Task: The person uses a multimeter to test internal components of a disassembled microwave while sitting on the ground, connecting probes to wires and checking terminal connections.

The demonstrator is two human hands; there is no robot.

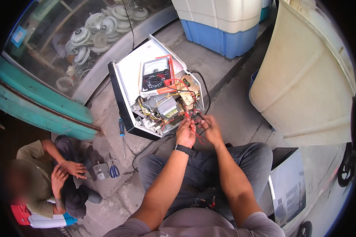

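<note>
An opened microwave oven (127,59) sits on the ground in front of me, its inner parts and wiring exposed. On its white top lies an analog multimeter (153,82) on its orange-and-white box, with red and black test leads running down to my hands. At the oven's near right corner, my left hand (186,134) is closed around a red test lead (201,138), which loops below the fingers. Just beside it, my right hand (211,129) pinches a thin black test probe (202,117) pointed at the wiring. The probe tips are too small to make out.
A blue-handled screwdriver (122,128) and blue-handled scissors (114,170) lie at left, near a small clear box (101,171). Another person (39,173) sits there. The grey perforated cover (288,189) leans at right. A blue-and-white tub (221,31) stands behind.
</note>
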